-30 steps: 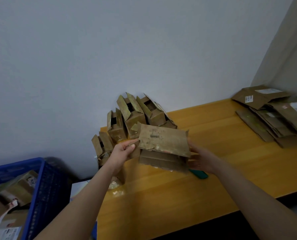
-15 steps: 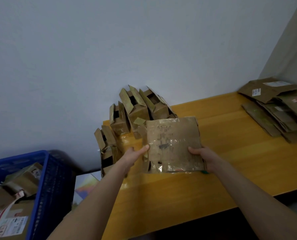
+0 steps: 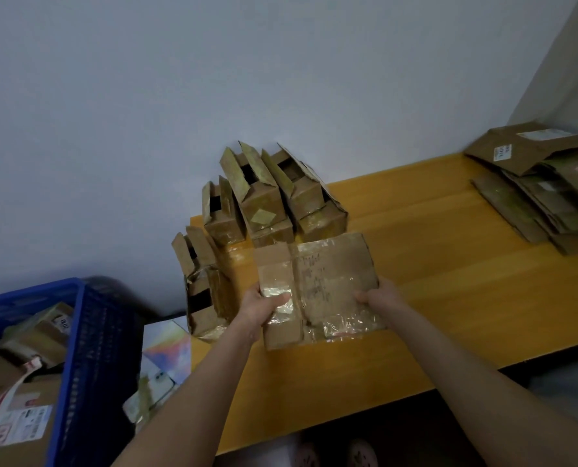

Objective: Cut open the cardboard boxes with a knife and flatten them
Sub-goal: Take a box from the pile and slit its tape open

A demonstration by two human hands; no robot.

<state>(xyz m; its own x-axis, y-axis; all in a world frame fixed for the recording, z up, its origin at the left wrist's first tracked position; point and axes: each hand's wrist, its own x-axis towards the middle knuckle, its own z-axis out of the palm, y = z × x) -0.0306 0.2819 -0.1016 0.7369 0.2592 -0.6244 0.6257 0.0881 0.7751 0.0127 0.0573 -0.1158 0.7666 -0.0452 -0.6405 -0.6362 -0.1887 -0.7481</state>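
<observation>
The one taped box (image 3: 324, 284) has come lower over the table (image 3: 449, 264), between two hands: left hand (image 3: 264, 306) and right hand (image 3: 378, 298) each grip a side, thumbs on top; at least five opened boxes (image 3: 260, 203) stand behind

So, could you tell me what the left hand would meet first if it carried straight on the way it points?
Probably the open cardboard boxes stacked against the wall: the left hand, gripping the taped box, points up-table towards them, though depth is unclear.
</observation>
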